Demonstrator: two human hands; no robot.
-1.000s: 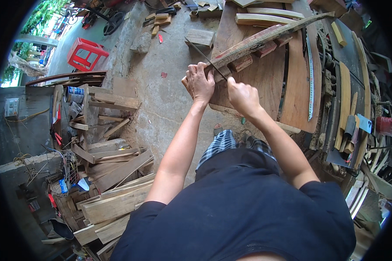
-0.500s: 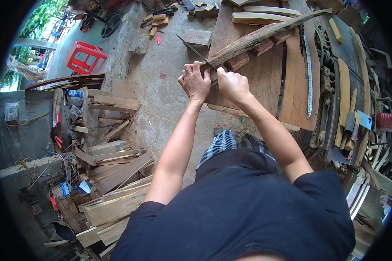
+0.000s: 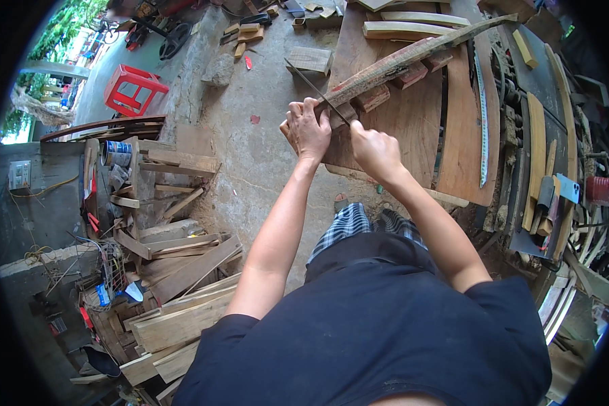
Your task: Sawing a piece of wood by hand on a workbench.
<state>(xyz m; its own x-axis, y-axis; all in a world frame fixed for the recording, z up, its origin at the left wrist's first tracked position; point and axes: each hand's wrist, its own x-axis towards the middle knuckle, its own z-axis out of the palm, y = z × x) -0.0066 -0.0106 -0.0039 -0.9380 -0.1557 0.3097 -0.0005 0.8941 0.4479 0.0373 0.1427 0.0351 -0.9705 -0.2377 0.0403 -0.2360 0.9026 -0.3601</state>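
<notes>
Near the upper centre of the frame, the left hand (image 3: pixel 309 132) lies over the lower-left end of a long, curved, rough grey-brown wooden beam (image 3: pixel 413 57); its fingertips are partly hidden, so whether they close around the wood cannot be told. Just beside it, the right hand (image 3: pixel 376 150) is curled tightly around the grip of a thin, dark, straight-bladed saw (image 3: pixel 307 80), whose blade slants up-left across the beam's end. The beam runs toward the upper right, over short reddish-brown wooden blocks (image 3: pixel 373 99) on a broad, flat brown wooden desk (image 3: pixel 413 132). A narrow white measuring strip (image 3: pixel 482 122) lies right of centre; a red plastic stool (image 3: pixel 137 90) is upper left.
</notes>
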